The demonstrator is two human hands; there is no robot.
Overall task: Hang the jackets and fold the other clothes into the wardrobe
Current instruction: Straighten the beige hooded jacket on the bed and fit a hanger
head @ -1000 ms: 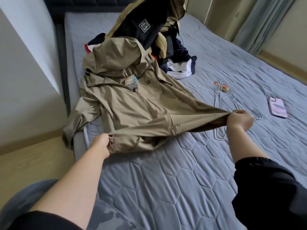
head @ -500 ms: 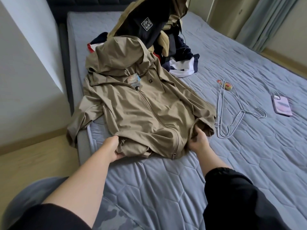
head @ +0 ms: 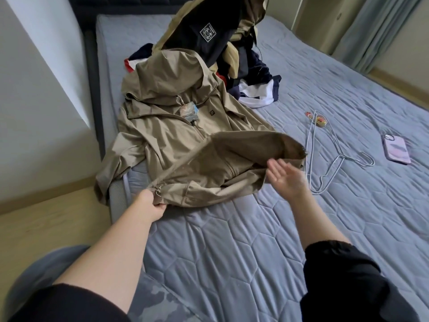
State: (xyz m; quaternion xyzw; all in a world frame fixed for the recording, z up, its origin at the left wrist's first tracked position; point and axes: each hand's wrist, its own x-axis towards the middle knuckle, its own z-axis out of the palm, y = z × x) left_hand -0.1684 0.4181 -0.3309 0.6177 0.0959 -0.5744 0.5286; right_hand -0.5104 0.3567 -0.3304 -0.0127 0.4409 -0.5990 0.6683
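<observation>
A tan hooded jacket (head: 171, 140) with a tag at its zip lies front-up on the grey quilted bed (head: 232, 252). Its left sleeve hangs over the bed's edge. My left hand (head: 152, 206) grips the jacket's bottom left hem corner. The right side of the hem is lifted and billowing. My right hand (head: 286, 176) hovers with spread fingers just below that raised hem, holding nothing. Wire hangers (head: 329, 163) lie on the bed right of the jacket. A heap of other clothes (head: 222, 43), dark and tan, sits behind the jacket.
A pink phone (head: 395, 151) lies at the right of the bed, and a small red and yellow object (head: 319, 118) sits near the hangers' top. A wall and wood floor (head: 46, 224) are to the left. Curtains (head: 371, 31) hang at the far right.
My right hand first pulled the hem out to the right, then came in to the jacket's bottom edge, and has now let go. The right hem has flipped up. My left hand keeps its grip.
</observation>
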